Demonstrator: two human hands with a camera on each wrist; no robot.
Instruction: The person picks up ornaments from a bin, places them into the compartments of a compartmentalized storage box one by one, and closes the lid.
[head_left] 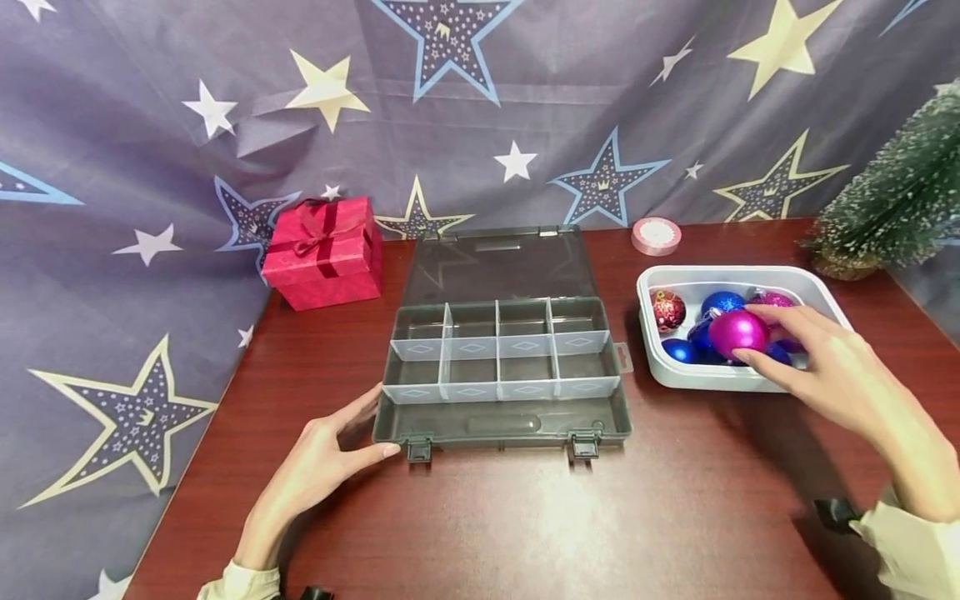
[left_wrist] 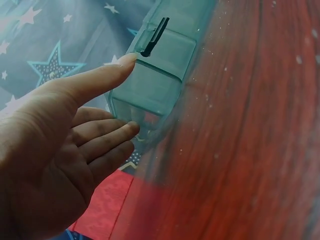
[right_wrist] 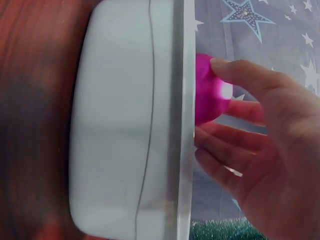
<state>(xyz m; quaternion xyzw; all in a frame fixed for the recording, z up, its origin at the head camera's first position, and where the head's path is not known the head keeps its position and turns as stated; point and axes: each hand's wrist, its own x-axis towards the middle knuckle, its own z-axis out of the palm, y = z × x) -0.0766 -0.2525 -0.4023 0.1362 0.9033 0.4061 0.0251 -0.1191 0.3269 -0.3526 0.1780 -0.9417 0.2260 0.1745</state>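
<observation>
A magenta Christmas ball (head_left: 738, 334) is pinched between the thumb and fingers of my right hand (head_left: 832, 367), just over the white tub (head_left: 720, 380). In the right wrist view the same ball (right_wrist: 211, 92) shows above the tub's rim. Blue balls (head_left: 680, 350), a red glittery ball (head_left: 667, 311) and a pink one (head_left: 772, 300) lie inside the tub. My left hand (head_left: 318, 458) rests with extended fingers at the left front corner of a dark see-through compartment box (head_left: 502, 417). Its lid (head_left: 498, 265) lies back, and its divided compartments hold nothing.
A red gift box (head_left: 322, 254) with a bow stands at the back left. Behind the tub lies a pink ribbon roll (head_left: 656, 237). A small frosted Christmas tree (head_left: 892, 183) stands at the back right, before a star-patterned cloth (head_left: 480, 150).
</observation>
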